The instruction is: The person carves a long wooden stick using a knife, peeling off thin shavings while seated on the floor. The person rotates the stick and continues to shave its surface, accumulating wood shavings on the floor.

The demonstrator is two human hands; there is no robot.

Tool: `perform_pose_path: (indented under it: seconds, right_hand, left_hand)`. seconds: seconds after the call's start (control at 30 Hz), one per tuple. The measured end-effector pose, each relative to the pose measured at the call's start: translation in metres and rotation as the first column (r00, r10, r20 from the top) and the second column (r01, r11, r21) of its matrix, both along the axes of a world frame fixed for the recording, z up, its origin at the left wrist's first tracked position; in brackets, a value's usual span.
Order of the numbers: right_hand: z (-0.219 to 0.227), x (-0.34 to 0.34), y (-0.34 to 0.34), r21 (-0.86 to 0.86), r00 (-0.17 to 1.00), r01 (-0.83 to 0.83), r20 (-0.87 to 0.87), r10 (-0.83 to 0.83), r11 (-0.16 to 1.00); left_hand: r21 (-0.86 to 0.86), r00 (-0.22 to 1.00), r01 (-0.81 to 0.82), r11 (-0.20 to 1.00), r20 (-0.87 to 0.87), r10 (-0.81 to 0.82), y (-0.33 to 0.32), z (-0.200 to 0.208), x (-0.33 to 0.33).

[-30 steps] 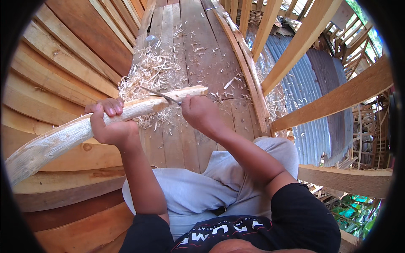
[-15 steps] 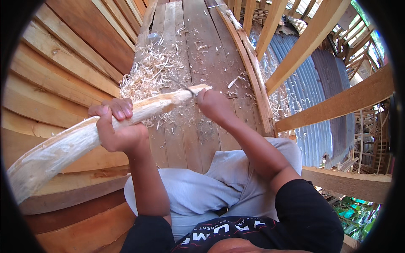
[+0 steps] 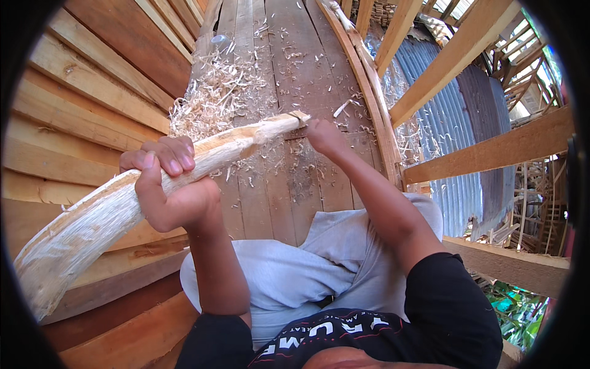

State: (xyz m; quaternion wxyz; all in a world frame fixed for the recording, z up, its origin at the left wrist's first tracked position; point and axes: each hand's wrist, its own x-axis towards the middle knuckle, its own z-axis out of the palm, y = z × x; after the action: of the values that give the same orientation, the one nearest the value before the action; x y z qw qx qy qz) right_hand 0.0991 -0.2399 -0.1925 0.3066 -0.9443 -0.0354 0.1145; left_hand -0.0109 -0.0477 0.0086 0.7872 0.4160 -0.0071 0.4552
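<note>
A long, pale, debarked piece of wood slants across in front of me, thick at the lower left and narrow at its right end. My left hand is closed around its middle, thumb and fingers wrapped over the top. At the narrow end, a knife's thin, dark, curved blade lies across the wood. My right hand is in a fist just beyond that tip, closed on the knife's handle, which the fingers hide.
Curled wood shavings are heaped on the plank floor. A wall of boards runs along the left. To the right stand a wooden railing and corrugated metal sheets. A small clear cup sits beyond the shavings.
My right hand and the knife have moved right and slightly up, the blade sliding along the wood to its narrow tip. My left hand keeps its grip, with the wood shifted only slightly.
</note>
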Motion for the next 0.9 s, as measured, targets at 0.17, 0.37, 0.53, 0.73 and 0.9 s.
perform_pose_path:
  seconds: [0.17, 0.37, 0.53, 0.73, 0.9]
  right_hand:
    - [0.057, -0.018, 0.047, 0.118, 0.997, -0.020, -0.072, 0.029, 0.993]
    - [-0.029, 0.008, 0.001, 0.007, 0.995, -0.051, 0.080, 0.051, 0.999]
    - [0.036, -0.016, 0.041, 0.206, 0.995, 0.059, -0.094, -0.041, 0.977]
    - [0.031, -0.016, 0.040, 0.129, 0.998, -0.050, -0.027, 0.054, 0.990]
    - [0.019, -0.006, 0.028, 0.144, 0.988, 0.127, -0.102, -0.113, 0.981]
  left_hand:
    - [0.098, 1.000, -0.009, 0.995, 0.021, 0.007, 0.004, -0.005, -0.004]
    - [-0.005, 1.000, -0.015, 1.000, -0.026, 0.015, 0.001, -0.001, 0.002]
    - [-0.055, 0.990, -0.122, 0.991, -0.081, 0.118, 0.003, -0.004, 0.003]
    - [-0.084, 0.987, -0.145, 0.986, -0.086, 0.137, 0.010, -0.002, 0.004]
    - [-0.096, 0.981, -0.176, 0.980, -0.103, 0.166, 0.009, -0.001, 0.009]
